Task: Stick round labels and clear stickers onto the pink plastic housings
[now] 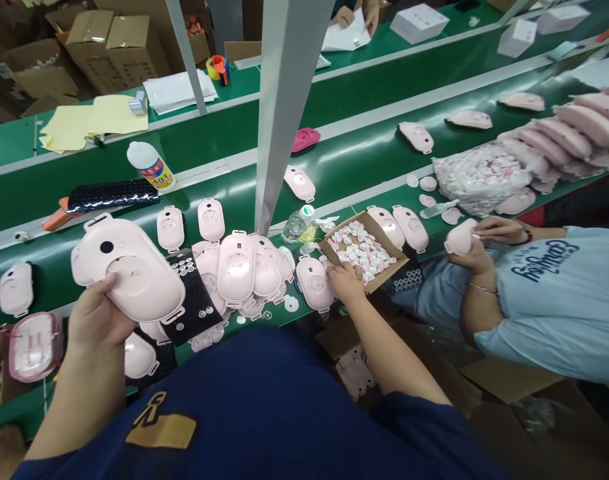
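Observation:
My left hand (95,319) is closed round a pale pink plastic shell (132,270) and holds it up over the green belt (204,140). My right hand (345,281) reaches into a small cardboard box (334,245) of little pink and white round parts (360,248); its fingers are curled down among them and what they grip is hidden. A heap of more pink shells (249,273) lies between my hands. A black sticker sheet (194,297) lies under the held shell.
A grey post (284,107) stands in the middle. A glue bottle (150,165) and a black tray (112,195) lie at the left. To my right, a co-worker in a light blue shirt (559,300) holds a pink shell (459,238). Cartons stand behind.

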Demonstrator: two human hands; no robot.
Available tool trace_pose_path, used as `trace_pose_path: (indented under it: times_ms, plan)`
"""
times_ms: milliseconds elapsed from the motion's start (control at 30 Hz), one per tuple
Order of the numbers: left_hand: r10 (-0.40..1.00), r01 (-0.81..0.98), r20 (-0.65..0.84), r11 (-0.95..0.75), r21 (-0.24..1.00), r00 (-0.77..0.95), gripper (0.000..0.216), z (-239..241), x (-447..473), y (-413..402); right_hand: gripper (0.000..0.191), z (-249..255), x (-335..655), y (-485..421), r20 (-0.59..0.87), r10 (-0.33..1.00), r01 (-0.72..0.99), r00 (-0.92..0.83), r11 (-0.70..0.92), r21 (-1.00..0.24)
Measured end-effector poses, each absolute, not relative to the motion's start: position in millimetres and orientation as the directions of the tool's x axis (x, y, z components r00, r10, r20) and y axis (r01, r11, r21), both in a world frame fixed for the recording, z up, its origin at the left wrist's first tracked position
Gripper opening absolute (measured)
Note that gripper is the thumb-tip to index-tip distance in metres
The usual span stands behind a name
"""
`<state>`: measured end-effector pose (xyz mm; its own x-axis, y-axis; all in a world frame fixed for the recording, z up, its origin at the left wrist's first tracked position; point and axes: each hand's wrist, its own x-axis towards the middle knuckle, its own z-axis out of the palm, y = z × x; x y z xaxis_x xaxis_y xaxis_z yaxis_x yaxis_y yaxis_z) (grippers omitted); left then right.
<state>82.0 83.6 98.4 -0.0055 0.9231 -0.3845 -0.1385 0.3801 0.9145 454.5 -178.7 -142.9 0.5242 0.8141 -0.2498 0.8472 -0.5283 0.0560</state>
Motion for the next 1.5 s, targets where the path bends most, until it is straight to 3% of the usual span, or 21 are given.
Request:
trace_pose_path:
  times_ms: [333, 600, 833, 1033, 1200, 1367, 1433, 1500]
  plan:
    - [0.926, -0.270, -0.377, 0.367, 0.890, 0.017, 0.031, 101.1, 94.8, 85.9, 0.038, -140.2, 457.6, -159.5, -0.235, 0.821, 0.850, 0.521, -0.523, 0.057]
    - [0.922, -0.243, -0.385, 0.363, 0.899, -0.045, 0.029, 103.5, 90.0, 81.7, 0.034, -129.0, 467.4, -149.2, -0.256, 0.789, 0.812, 0.558, -0.584, -0.031]
    - [0.921, -0.241, -0.387, 0.365, 0.899, -0.048, 0.024, 103.8, 96.2, 78.7, 0.033, -121.8, 464.9, -150.8, -0.263, 0.715, 0.681, 0.648, -0.699, -0.220]
    - [0.930, -0.240, -0.366, 0.361, 0.901, 0.023, 0.029, 101.6, 105.3, 71.5, 0.037, -101.6, 463.8, -149.3, -0.234, 0.587, 0.397, 0.775, -0.741, -0.542]
    - [0.904, -0.203, -0.416, 0.427, 0.881, 0.098, 0.042, 103.7, 120.3, 60.4, 0.053, -64.0, 440.0, -137.6, -0.214, 0.575, 0.147, 0.790, -0.516, -0.844]
    - [0.795, -0.160, -0.572, 0.603, 0.781, 0.202, 0.062, 95.0, 140.1, 34.7, 0.042, -4.8, 393.4, -124.9, -0.130, 0.720, 0.059, 0.682, -0.231, -0.971]
    - [0.757, -0.164, -0.582, 0.641, 0.750, 0.296, 0.072, 88.2, 149.1, 19.7, 0.024, 23.3, 376.2, -120.7, 0.078, 0.804, 0.159, 0.589, -0.021, -0.987]
    - [0.744, -0.183, -0.560, 0.647, 0.740, 0.364, 0.080, 81.4, 157.3, 5.2, 0.017, 47.5, 363.0, -115.5, 0.399, 0.823, 0.386, 0.405, 0.242, -0.890]
